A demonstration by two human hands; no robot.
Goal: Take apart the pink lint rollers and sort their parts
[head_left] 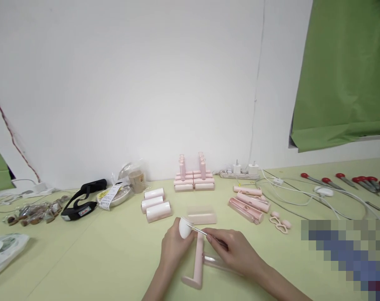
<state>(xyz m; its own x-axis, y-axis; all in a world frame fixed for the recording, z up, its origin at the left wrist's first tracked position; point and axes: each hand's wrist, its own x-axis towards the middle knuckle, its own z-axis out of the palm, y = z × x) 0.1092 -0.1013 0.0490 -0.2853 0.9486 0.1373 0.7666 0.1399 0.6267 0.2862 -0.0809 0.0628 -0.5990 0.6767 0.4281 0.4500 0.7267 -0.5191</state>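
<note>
My left hand (pixel 173 247) is closed around the white rounded end (pixel 184 228) of a pink L-shaped roller handle (pixel 196 263), which lies on the pale green table (pixel 108 255). My right hand (pixel 236 250) pinches a thin metal tool (pixel 200 230), and its tip touches that white end. A clear plastic cover (pixel 215 261) lies under my right hand. Just beyond my hands sits a translucent pink case (pixel 202 215).
Three white rolls (pixel 154 205) lie left of centre. A stack of pink roller parts (pixel 193 177) stands at the wall, with more pink handles (pixel 248 201) to the right. A power strip (pixel 240 172), white cables (pixel 290 190), red-handled screwdrivers (pixel 359 182), a black strap (pixel 83 200) and snack bags (pixel 33 212) lie around.
</note>
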